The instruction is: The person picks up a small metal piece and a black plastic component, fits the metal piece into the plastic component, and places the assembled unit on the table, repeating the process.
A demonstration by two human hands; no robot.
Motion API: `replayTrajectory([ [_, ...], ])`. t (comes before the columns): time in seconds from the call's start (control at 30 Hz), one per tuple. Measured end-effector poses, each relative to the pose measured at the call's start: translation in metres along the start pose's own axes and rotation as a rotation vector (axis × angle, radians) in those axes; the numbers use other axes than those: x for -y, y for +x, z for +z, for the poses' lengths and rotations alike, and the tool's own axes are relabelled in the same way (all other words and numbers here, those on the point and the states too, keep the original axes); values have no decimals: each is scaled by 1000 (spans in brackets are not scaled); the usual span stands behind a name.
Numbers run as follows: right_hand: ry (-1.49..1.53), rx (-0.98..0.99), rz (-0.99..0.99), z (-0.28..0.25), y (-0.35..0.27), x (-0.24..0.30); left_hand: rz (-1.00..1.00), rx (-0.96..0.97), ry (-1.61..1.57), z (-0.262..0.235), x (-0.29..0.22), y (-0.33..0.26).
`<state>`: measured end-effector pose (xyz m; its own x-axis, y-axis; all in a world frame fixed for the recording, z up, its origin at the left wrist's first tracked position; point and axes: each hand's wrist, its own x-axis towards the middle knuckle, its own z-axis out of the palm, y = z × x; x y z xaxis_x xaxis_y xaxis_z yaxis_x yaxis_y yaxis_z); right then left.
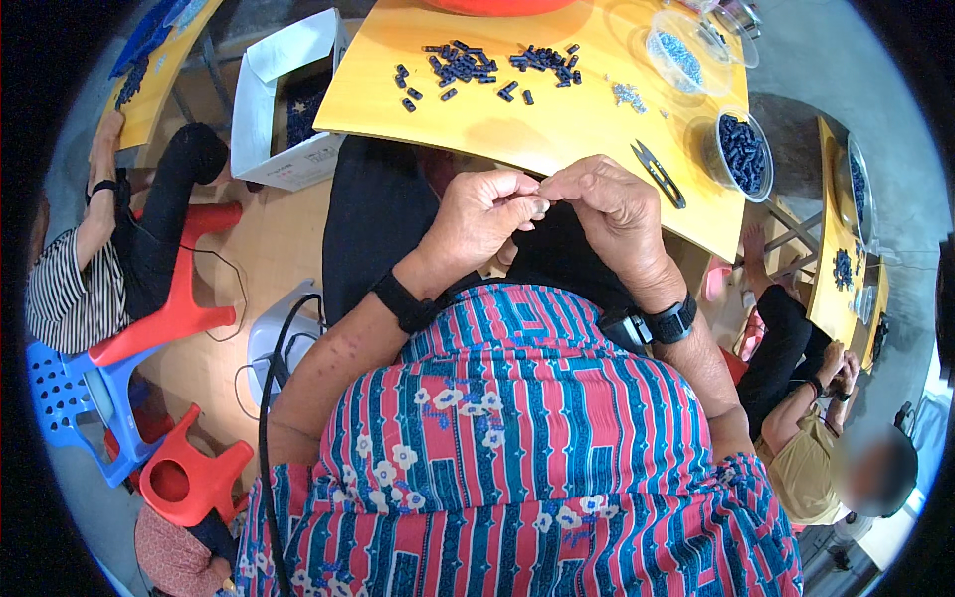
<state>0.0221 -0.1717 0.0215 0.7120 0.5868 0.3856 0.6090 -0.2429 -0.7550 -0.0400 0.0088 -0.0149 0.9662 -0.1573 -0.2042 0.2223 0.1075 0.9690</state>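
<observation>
Head view: my left hand [485, 214] and right hand [617, 207] meet just off the near edge of the yellow surface [577, 134], thumb and fingertips of each pressed together; anything pinched is too small to tell. Dark cylindrical pieces [463, 68] lie in two loose piles farther in, bare room between them and that edge. Snips [669, 186] lie slantwise at right; clear tub [711, 159] stands close to the right edge.

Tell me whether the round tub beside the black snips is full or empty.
Full, or nearly so: dark pieces crowd the clear round tub right across its uncovered opening.
</observation>
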Motion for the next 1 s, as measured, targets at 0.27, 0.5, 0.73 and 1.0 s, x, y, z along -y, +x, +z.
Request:
replayTrajectory([
  [0.27, -25, 55, 26, -2, 0, 4, 23, 6, 13, 1, -5, -3],
  [0.5, 512, -79, 527, 0, -9, -5, -23, -2, -32, 0, -9, -2],
  [0.73, 526, -71, 481, 1, -4, -7, 24, -15, -6, -1, -13, 1],
  [1.0, 475, -62, 440, 2, 5, -10, 61, 4, -59, -11, -17, 10],
])
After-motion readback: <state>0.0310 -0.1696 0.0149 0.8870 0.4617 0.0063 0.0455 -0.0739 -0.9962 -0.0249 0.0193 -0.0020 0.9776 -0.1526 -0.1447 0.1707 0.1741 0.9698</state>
